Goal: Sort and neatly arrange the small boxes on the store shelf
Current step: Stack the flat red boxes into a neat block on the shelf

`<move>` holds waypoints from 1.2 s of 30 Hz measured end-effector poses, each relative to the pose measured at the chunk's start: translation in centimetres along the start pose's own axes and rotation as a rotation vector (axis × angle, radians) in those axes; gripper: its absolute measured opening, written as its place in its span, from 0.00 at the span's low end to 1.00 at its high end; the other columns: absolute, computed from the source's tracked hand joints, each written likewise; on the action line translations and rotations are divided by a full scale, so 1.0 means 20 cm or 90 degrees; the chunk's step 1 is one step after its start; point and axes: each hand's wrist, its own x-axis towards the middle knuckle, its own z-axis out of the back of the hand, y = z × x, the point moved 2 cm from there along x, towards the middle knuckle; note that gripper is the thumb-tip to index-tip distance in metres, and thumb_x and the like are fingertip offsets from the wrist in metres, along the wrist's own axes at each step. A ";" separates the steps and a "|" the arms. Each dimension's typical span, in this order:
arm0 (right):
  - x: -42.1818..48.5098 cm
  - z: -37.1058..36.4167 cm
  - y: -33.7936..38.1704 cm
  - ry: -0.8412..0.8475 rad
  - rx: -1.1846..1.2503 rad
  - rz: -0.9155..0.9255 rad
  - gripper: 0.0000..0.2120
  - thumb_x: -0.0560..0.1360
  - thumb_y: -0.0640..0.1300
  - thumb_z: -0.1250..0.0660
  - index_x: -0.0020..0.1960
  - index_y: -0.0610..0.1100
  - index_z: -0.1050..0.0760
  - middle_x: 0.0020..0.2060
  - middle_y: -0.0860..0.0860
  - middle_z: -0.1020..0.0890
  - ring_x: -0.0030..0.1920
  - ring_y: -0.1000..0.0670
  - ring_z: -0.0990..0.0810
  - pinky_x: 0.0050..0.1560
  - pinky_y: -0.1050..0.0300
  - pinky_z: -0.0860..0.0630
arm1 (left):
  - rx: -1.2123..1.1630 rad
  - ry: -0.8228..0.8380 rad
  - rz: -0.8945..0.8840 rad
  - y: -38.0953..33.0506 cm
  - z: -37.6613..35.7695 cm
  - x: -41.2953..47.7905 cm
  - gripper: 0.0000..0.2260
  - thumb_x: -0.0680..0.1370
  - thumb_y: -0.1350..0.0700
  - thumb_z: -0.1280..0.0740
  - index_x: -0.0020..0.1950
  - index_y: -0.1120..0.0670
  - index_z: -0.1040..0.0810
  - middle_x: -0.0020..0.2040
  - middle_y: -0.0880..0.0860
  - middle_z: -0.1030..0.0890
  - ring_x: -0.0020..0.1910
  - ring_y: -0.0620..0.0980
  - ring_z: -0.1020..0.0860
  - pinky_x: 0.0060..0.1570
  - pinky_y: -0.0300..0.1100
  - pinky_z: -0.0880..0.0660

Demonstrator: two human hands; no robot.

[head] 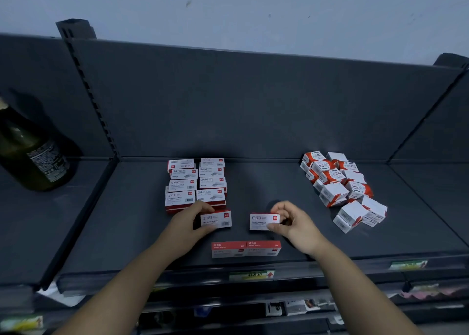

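On the dark shelf [142, 233], several white-and-red staple boxes form two neat columns [196, 182] at the back middle. My left hand [189, 223] grips one staple box [217, 220] just in front of the right column. My right hand [291, 223] pinches another staple box [262, 221] a little to the right of it. Two more staple boxes [246, 249] lie end to end near the shelf's front edge, between my wrists. A loose heap of small white-and-red cube boxes [340, 185] sits at the right.
A dark green bottle [30, 152] stands on the neighbouring shelf section at the left. Price labels [252, 275] line the shelf's front rail. Lower shelves with assorted goods show below. The slotted upright [94, 101] divides the sections.
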 end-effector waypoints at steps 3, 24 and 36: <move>0.00 -0.01 0.01 0.004 0.007 -0.005 0.11 0.73 0.34 0.26 0.49 0.46 0.23 0.35 0.57 0.18 0.39 0.58 0.23 0.45 0.66 0.26 | -0.031 -0.020 0.013 0.01 0.00 -0.01 0.14 0.75 0.56 0.27 0.55 0.42 0.26 0.55 0.33 0.25 0.54 0.22 0.30 0.49 0.19 0.34; 0.02 -0.05 0.02 0.016 0.055 -0.020 0.09 0.73 0.37 0.26 0.50 0.46 0.20 0.43 0.49 0.13 0.42 0.50 0.23 0.56 0.48 0.23 | -0.038 0.104 0.032 -0.05 -0.01 0.08 0.20 0.77 0.58 0.30 0.67 0.46 0.25 0.58 0.38 0.23 0.55 0.32 0.27 0.53 0.22 0.31; -0.02 0.01 0.02 0.086 0.131 -0.031 0.07 0.74 0.33 0.29 0.51 0.41 0.19 0.49 0.46 0.13 0.52 0.48 0.16 0.61 0.53 0.24 | -0.017 0.113 -0.039 -0.08 0.03 -0.02 0.18 0.79 0.60 0.33 0.60 0.37 0.24 0.57 0.31 0.24 0.57 0.24 0.29 0.57 0.21 0.35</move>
